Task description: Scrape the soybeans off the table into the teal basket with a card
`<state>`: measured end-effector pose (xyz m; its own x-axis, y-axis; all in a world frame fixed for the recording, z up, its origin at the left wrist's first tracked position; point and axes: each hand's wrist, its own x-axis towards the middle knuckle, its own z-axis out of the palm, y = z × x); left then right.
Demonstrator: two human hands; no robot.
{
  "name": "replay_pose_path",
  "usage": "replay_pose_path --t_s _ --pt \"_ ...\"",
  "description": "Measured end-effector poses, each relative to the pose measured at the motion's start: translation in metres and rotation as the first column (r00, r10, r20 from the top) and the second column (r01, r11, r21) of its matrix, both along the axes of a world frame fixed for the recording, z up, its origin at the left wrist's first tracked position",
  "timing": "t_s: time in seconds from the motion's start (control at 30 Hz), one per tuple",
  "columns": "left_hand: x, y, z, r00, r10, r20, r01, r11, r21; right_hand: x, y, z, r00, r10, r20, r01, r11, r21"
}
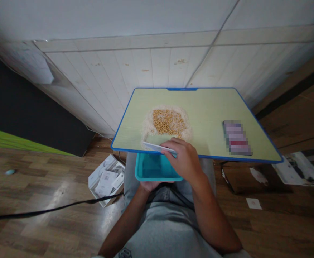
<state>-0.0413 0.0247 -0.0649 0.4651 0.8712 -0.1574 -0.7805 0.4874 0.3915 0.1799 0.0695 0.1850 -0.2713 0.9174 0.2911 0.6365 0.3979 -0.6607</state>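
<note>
A small pale-green table with a blue rim stands over my lap. On it lies a heap of white rice with yellow soybeans in the middle. My right hand is closed on a thin white card, held flat at the table's near edge just below the heap. A teal plastic box sits under that edge, empty as far as I can see. My left hand supports the box from beneath; only part of the palm shows.
A blurred-out flat object lies on the table's right side. A white open box with papers sits on the wooden floor at left, with a black cable running past it. Papers lie at right. White panelled wall behind.
</note>
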Motion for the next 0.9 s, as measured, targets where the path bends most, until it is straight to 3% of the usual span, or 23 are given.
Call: replay_pose_path --t_s 0.17,0.37,0.53,0.7,0.8,0.9 --pt "0.008 0.001 0.009 1.0 -0.008 -0.021 0.006 0.997 -0.076 0.014 0.0 -0.007 0.993 -0.044 -0.108 0.052 0.996 0.078" --pt "0.009 0.001 0.021 0.998 -0.038 -0.039 0.035 0.996 -0.087 0.028 -0.004 -0.006 0.986 -0.013 -0.169 0.025 0.997 0.069" --pt "0.01 -0.001 0.009 0.995 -0.001 -0.098 -0.003 0.999 -0.046 0.02 -0.003 -0.004 0.99 0.107 -0.096 -0.105 0.994 0.026" --pt "0.01 -0.003 -0.003 0.994 0.029 -0.106 -0.031 0.999 -0.009 0.003 0.005 0.0 0.996 0.094 -0.004 -0.094 0.993 -0.064" --pt "0.008 -0.004 -0.005 0.996 0.013 -0.09 -0.013 1.0 0.009 -0.004 0.009 0.003 0.994 0.113 -0.007 -0.113 0.99 -0.084" --pt "0.012 -0.004 -0.005 0.992 0.072 -0.1 -0.077 0.996 -0.045 -0.006 0.012 0.004 0.992 0.122 -0.024 -0.123 0.99 -0.073"
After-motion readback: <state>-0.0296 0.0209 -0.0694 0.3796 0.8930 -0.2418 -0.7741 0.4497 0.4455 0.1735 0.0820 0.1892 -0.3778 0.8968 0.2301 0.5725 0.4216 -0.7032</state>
